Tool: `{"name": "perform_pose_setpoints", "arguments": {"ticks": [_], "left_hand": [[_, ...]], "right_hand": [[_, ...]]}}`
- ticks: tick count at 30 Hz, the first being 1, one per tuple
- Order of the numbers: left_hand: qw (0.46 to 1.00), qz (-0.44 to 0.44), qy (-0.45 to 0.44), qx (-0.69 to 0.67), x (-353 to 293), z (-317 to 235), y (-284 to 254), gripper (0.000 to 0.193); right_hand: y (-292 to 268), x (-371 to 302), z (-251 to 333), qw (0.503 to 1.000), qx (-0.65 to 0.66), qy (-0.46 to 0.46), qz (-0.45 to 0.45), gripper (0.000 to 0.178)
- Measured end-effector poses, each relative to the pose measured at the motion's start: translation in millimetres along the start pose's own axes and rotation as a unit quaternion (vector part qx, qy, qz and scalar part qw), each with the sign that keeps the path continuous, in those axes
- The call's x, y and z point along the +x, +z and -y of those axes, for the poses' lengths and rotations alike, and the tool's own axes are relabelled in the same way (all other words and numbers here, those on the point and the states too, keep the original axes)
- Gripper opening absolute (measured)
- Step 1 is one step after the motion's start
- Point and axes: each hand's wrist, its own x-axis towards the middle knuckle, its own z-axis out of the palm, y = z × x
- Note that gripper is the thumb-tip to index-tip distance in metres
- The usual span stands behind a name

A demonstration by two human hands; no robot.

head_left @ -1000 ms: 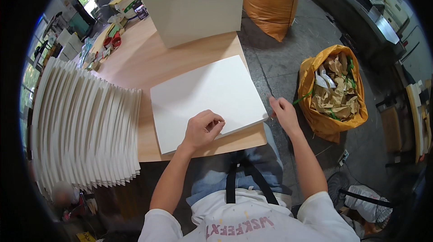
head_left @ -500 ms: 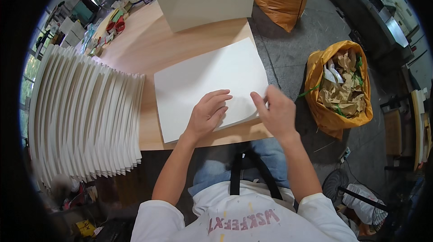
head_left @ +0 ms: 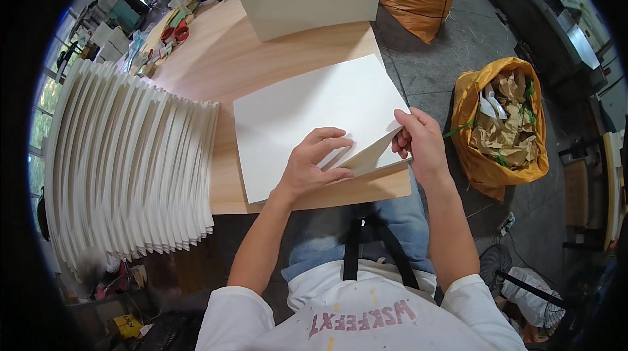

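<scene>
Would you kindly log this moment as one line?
right hand: pinching raised corner of white sheet | left hand: open, over sheet

Bare left forearm point(head_left: 265, 240) angled inward, left hand point(head_left: 309, 160) with fingers point(head_left: 327, 134) slightly bent and thumb point(head_left: 336, 174) held apart, right forearm point(head_left: 451, 230) also angled inward, right hand point(head_left: 423, 143) pinching, thumb above curled fingers.

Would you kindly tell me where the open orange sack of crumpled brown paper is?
In the head view, the open orange sack stands on the grey floor, right of the right hand and pale wooden table.
</scene>
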Motion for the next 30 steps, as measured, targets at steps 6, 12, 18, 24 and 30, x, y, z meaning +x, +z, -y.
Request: {"name": "perform_pose_setpoints", "arguments": {"ticks": [6, 12, 18, 24, 30], "left_hand": [[0.998, -0.010, -0.037, -0.041, 0.5, 0.2, -3.1, 0.062], [0.983, -0.093, -0.062, -0.149, 0.6, -7.4, 10.9, 0.062], [0.999, -0.011, 0.037, 0.013, -2.2, 5.1, 4.3, 0.065], [1.000, -0.008, -0.008, -0.023, 1.1, -1.8, 2.5, 0.069], [0.996, -0.038, -0.003, -0.082, -0.2, 2.1, 6.3, 0.058]], "right_hand": [[-0.7, 1.7, -2.9, 0.999, -0.047, -0.025, -0.010, 0.038], [-5.6, 8.7, -24.9, 0.936, -0.290, -0.187, -0.069, 0.049], [-0.6, 7.4, -2.6, 0.996, -0.067, -0.051, -0.008, 0.040], [-4.0, 6.3, -3.5, 0.999, -0.019, -0.033, 0.012, 0.039], [-1.6, 3.2, -7.6, 0.979, -0.158, -0.124, -0.029, 0.043]]}}
